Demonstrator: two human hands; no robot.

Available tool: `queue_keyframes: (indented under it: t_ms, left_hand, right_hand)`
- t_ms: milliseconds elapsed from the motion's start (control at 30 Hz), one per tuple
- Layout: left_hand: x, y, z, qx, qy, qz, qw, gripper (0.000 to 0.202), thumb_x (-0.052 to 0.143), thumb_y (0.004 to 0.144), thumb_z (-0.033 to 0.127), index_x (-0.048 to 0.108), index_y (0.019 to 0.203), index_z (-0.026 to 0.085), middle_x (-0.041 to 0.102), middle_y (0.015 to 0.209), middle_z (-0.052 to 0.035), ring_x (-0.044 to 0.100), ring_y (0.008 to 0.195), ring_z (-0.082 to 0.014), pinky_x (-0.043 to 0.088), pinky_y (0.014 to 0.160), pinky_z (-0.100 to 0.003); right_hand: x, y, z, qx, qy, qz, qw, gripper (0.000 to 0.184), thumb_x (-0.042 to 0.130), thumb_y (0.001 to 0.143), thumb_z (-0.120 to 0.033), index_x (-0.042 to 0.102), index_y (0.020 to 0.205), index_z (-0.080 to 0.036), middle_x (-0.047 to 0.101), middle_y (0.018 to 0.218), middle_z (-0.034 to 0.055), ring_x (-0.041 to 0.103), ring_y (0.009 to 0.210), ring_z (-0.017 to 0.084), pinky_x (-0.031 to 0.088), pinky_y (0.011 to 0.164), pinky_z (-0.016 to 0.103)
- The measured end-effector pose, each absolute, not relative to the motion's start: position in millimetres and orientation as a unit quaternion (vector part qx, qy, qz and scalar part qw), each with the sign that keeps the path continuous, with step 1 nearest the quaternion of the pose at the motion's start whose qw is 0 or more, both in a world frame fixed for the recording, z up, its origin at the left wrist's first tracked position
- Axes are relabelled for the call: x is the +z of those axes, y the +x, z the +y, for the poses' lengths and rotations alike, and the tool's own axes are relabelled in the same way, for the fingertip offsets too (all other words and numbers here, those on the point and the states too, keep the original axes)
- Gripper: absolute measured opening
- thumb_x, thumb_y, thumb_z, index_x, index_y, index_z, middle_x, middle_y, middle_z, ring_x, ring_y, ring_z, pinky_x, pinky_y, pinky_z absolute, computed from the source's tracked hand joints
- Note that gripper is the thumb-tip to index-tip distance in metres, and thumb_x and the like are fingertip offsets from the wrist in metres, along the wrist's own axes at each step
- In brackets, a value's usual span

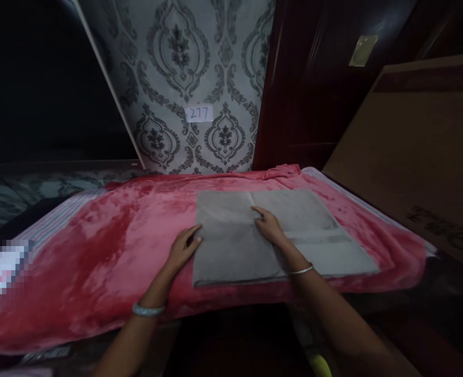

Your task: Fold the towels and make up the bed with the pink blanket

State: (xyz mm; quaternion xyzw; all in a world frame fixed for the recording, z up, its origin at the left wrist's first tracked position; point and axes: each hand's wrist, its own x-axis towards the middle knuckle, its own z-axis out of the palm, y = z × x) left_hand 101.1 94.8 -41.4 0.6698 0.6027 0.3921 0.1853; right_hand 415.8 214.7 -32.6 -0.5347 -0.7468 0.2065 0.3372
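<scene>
Right of the middle of a red plush blanket [137,262], a folded gray cloth [231,262] lies flat, creased across and down. The left hand [184,248] is at its left edge, thumb and fingers apart, not closed on it; the right hand [269,226] is over its middle, index finger stretched out and the others bent, and I cannot tell whether it pinches any fabric. A sideways drag by the right hand could ruck the layers, since the left hand barely pins the edge; the soft pile beneath could also slip and wrinkle. With its near edge close to the blanket's front, a pull toward the person could make the cloth droop over. Striped fabric [68,214] shows under the blanket; beyond are patterned wallpaper [200,68] with a label [199,113] reading 277, a dark red panel [294,115] and a large cardboard box [419,141]
</scene>
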Motion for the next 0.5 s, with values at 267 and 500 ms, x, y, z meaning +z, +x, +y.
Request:
queue_keyframes:
  t_ms: [267,500]
  left_hand:
    - [-45.7,104.7,93.3,0.38,0.664,0.62,0.176,0.063,0.061,0.085,0.048,0.057,0.14,0.02,0.065,0.133,-0.0122,0.058,0.121,-0.028,0.044,0.107,-0.046]
    - [-41.1,108.4,91.7,0.346,0.706,0.6,0.149,0.061,0.062,0.086,0.046,0.056,0.142,0.023,0.066,0.13,-0.0105,0.058,0.117,-0.0282,0.044,0.104,-0.045]
  right_hand:
    - [-49.7,426.2,213.1,0.198,-0.581,-0.73,0.301,0.064,0.053,0.076,-0.008,0.062,0.138,-0.02,0.065,0.136,0.0064,0.062,0.124,0.024,0.047,0.109,0.038]
    - [-45.2,430.0,215.5,0.198,-0.573,-0.727,0.322,0.052,0.057,0.085,-0.017,0.063,0.137,-0.022,0.066,0.135,0.0069,0.062,0.123,0.025,0.048,0.108,0.041]
